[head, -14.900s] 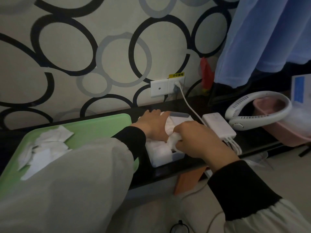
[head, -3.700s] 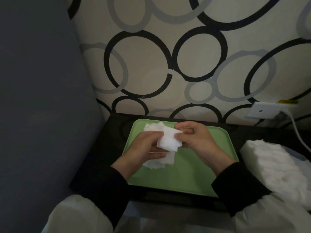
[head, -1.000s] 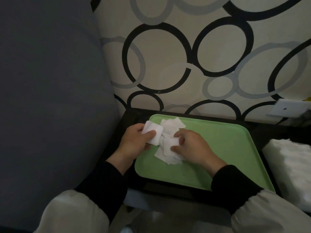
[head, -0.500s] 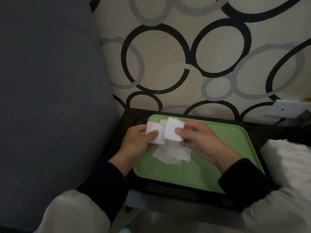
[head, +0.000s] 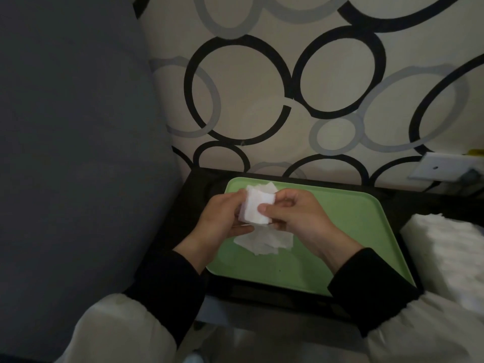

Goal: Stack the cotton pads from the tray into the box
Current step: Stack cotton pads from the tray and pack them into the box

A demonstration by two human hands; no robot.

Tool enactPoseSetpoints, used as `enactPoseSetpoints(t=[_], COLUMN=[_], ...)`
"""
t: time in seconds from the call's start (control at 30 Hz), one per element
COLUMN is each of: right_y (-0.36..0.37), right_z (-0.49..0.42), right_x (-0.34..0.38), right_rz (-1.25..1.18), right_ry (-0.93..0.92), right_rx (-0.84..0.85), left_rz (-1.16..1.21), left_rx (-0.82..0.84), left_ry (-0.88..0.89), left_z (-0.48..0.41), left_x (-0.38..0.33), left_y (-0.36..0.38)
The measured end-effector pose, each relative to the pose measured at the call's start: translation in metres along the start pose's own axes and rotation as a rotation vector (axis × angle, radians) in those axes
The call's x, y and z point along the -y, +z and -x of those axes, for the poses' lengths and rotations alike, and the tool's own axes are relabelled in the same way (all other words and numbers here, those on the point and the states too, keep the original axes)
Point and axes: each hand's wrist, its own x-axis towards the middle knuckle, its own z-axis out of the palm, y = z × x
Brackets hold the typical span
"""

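The green tray (head: 353,231) lies on a dark desk (head: 193,195). It has a low rim and round corners. Its far edge, at 12 o'clock, is close to the wall (head: 248,100) with the black and grey rings. At 9 o'clock a big flat grey panel (head: 78,153) stands right by the desk, so there is little room on that side. The right half of the tray is bare green, so there is open room toward 3 o'clock. Just past the tray's rim at 3 o'clock is a tall white pile (head: 450,252), soft and ridged. It may sit in the box, but the light is dim and no box sides show. A white wall plate (head: 440,169) is on the wall at 2 o'clock.

Both hands are above the tray's 10 o'clock corner. Between them is a small stack of cotton pads (head: 258,208), square, white and thin. The left hand (head: 222,221) holds the stack from the 9 o'clock side, its grip curled round it. The right hand (head: 296,218) pinches it from the 3 o'clock side, thumb on the front. The stack is off the tray.

More loose pads (head: 264,242) lie flat on the tray at 6 o'clock from the stack, in a messy heap. Both arms have black cuffs and pale sleeves.
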Motion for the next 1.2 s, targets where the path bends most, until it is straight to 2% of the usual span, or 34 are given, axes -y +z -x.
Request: enactPoseSetpoints(t=[0.13,0.27,0.3,0.37,0.47,0.57,0.63,0.73,1.03,1.2], right_y=[0.001,-0.014,-0.02,-0.028,-0.026,-0.017,-0.012,-0.006,-0.015,-0.027], right_z=[0.0,-0.017,-0.018,-0.02,-0.018,-0.021,-0.023,-0.025,-0.025,-0.024], right_x=[-0.002,-0.017,-0.019,-0.024,-0.028,-0.032,-0.035,-0.039,-0.031,-0.031], right_rz=[0.179,0.387,0.426,0.514,0.64,0.746,0.834,0.955,0.804,0.717], right_ry=[-0.015,-0.039,-0.043,-0.087,-0.191,-0.218,-0.165,-0.094,-0.064,-0.107], right_rx=[-0.075,-0.379,-0.412,-0.369,-0.182,-0.04,-0.023,-0.09,-0.12,-0.221], left_rz=[-0.094,-0.049,-0.044,-0.05,-0.077,-0.108,-0.113,-0.149,-0.183,-0.168], left_rx=[0.048,-0.176,-0.222,-0.268,-0.263,-0.239,-0.234,-0.225,-0.215,-0.212], left_ry=[0.105,0.107,0.104,0.096,0.088,0.098,0.108,0.124,0.131,0.132], left_z=[0.003,-0.007,-0.009,-0.012,-0.012,-0.012,-0.011,-0.009,-0.009,-0.008], left_x=[0.003,0.002,0.002,0.004,0.006,0.006,0.005,0.005,0.007,0.007], left_y=[0.0,-0.013,-0.017,-0.024,-0.027,-0.026,-0.025,-0.025,-0.029,-0.029])
